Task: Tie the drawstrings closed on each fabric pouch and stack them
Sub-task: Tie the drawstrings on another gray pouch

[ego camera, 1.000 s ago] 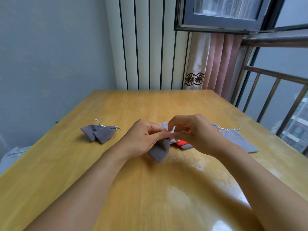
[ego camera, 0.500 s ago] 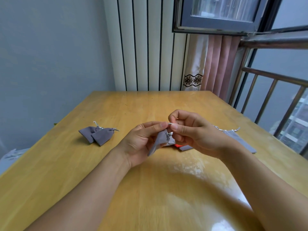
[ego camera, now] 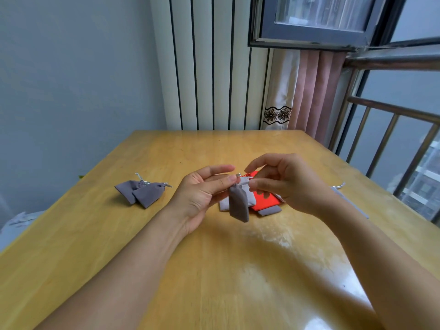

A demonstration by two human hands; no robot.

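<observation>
A small grey drawstring pouch [ego camera: 238, 206] hangs above the middle of the wooden table [ego camera: 100, 234], held at its gathered neck. The left hand [ego camera: 202, 194] pinches the neck between thumb and fingertips; the right hand [ego camera: 285, 184] pinches the silver cord [ego camera: 244, 183] just beside it. The knot seems part-made, though the cord is too fine to be sure. Next, the cord likely needs pulling tight. Behind lie untied pouches, one red [ego camera: 264, 198]. Two tied grey pouches [ego camera: 140, 192] overlap well to the left, where this one should go.
</observation>
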